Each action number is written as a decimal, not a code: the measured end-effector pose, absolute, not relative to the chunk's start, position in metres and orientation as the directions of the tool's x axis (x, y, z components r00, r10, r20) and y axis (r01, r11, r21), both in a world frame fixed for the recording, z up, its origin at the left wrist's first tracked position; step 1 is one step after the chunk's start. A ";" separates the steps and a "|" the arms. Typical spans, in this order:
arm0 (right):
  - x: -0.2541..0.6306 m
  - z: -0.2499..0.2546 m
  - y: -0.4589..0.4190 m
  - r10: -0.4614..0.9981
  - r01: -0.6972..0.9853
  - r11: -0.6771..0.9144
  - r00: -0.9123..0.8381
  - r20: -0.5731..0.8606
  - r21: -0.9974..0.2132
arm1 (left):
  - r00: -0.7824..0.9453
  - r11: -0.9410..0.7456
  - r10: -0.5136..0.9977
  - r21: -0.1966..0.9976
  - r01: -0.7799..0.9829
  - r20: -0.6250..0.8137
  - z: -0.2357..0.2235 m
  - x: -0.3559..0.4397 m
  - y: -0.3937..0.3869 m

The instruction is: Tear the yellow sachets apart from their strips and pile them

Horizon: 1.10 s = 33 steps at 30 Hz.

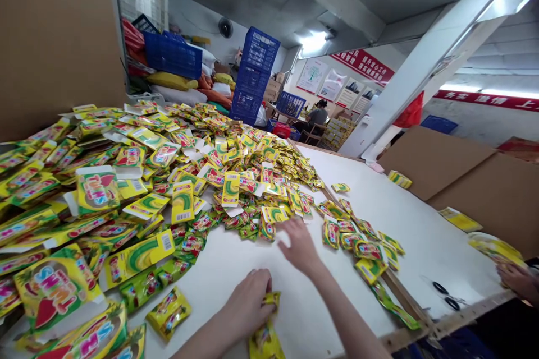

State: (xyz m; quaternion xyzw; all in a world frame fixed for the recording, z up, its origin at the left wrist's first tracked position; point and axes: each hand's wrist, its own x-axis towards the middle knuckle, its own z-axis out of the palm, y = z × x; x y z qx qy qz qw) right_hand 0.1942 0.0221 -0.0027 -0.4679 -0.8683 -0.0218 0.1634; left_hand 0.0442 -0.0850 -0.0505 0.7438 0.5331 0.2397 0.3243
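My left hand (250,298) is closed near the front of the white table, its fingers on a strip of yellow candy packets (266,342) that hangs down toward me. Farther forward, my right hand (298,244) is stretched out with its fingers apart, beside the edge of the pile and near a small yellow box (274,213). It appears to hold nothing. A large heap of yellow-green candy boxes (99,190), several with open flaps, spreads to the left. Green candy packets (143,289) lie along its near edge, and a loose yellow packet (169,312) rests left of my left hand.
Right of my hands, a row of filled boxes (368,249) lies along a wooden strip (404,294). Black-handled scissors (447,295) are near the right edge, where another person's hand (516,277) holds yellow packaging. Cardboard (480,190), blue crates (255,76) and a seated person are behind.
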 end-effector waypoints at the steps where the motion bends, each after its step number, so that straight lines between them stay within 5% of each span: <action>1: 0.171 -0.012 0.024 0.778 0.786 0.608 -0.560 0.284 -0.114 | 0.282 -0.188 0.959 0.770 0.610 0.011 -0.052 0.037 -0.081; 4: 0.126 -0.032 0.034 0.728 0.722 0.679 -0.641 0.242 -0.130 | 0.098 -0.027 0.995 0.957 0.287 -0.001 -0.052 0.011 -0.064; 7: 0.116 -0.039 0.043 0.725 0.703 0.687 -0.647 0.236 -0.184 | -0.063 0.015 0.998 1.000 -0.014 -0.016 -0.048 -0.015 -0.044; 12: 0.138 -0.016 0.047 0.778 0.700 0.627 -0.584 0.231 -0.340 | -0.193 0.019 0.980 0.994 -0.104 -0.039 -0.048 -0.035 -0.027; 19: 0.159 0.037 0.021 0.693 0.585 0.626 -0.721 0.025 -0.516 | -0.047 0.045 0.997 0.982 -0.181 -0.054 -0.045 -0.024 -0.032; 24: 0.143 0.029 0.008 0.747 0.602 0.595 -0.659 0.090 -0.533 | -0.008 -0.022 1.000 0.982 -0.187 0.021 -0.040 -0.014 -0.040; 26: 0.137 0.015 0.002 0.804 0.539 0.490 -0.583 0.117 -0.685 | -0.047 -0.057 0.998 0.980 -0.191 0.048 -0.039 -0.010 -0.042; 29: 0.132 -0.013 -0.009 0.801 0.235 0.121 -0.597 -0.045 -0.964 | -0.087 -0.081 0.994 0.978 -0.195 0.065 -0.042 -0.001 -0.043; 31: 0.134 -0.027 -0.012 0.748 0.136 -0.042 -0.652 -0.121 -0.990 | -0.114 -0.090 0.991 0.979 -0.181 0.070 -0.045 0.004 -0.044; 33: 0.142 -0.031 -0.009 0.777 0.161 0.018 -0.624 -0.088 -0.987 | -0.143 -0.099 0.987 0.983 -0.155 0.076 -0.047 0.007 -0.046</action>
